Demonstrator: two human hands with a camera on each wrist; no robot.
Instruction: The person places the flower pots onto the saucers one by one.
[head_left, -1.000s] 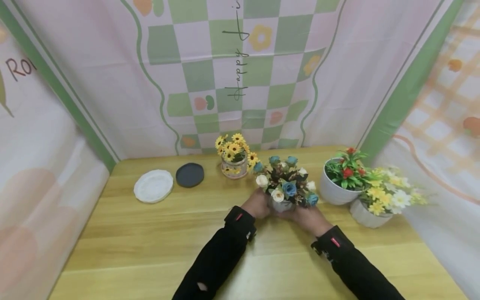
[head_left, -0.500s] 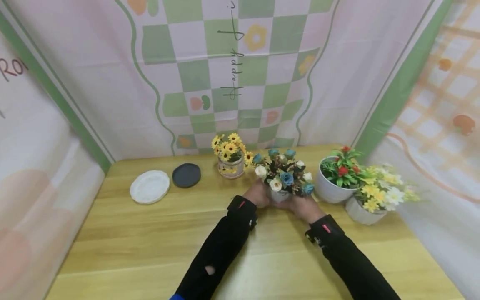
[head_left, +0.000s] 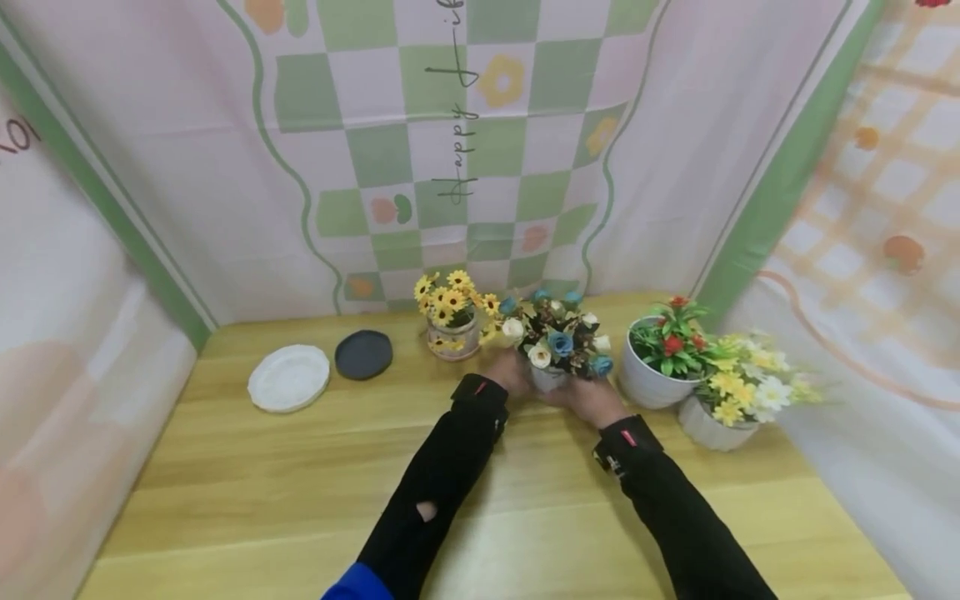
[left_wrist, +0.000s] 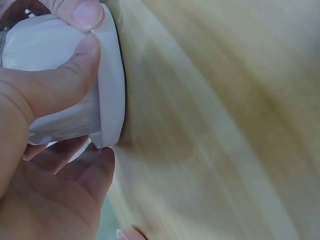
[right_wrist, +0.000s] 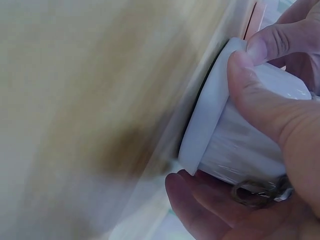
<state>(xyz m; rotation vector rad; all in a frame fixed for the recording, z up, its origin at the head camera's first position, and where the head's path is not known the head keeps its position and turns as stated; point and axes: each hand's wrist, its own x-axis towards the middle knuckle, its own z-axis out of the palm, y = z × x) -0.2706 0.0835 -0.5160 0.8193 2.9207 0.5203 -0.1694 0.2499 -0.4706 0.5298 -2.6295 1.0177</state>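
Note:
A small white pot (head_left: 549, 380) of blue and cream artificial roses (head_left: 560, 343) is gripped between both hands near the back of the table. My left hand (head_left: 510, 373) holds its left side, my right hand (head_left: 596, 402) its right. In the left wrist view the left thumb (left_wrist: 65, 82) lies along the pot wall, its tip at the wider white saucer (left_wrist: 112, 85) under the pot; the fingers curl round the far side. The right wrist view shows the right thumb (right_wrist: 260, 97) and fingers doing likewise, with twine (right_wrist: 255, 194) on the pot. The saucer is close over the wooden table.
Just left stands a pot of yellow daisies (head_left: 453, 337). Farther left lie a dark coaster (head_left: 363, 354) and a white scalloped plate (head_left: 288, 377). On the right are a white pot with red flowers (head_left: 660, 375) and a ribbed pot with yellow-white flowers (head_left: 717, 427). Patterned curtains border the table.
Both hands have moved the rose pot toward the back of the table, its blooms now beside the yellow daisies. The head view has shifted slightly; the other pots and plates stay put.

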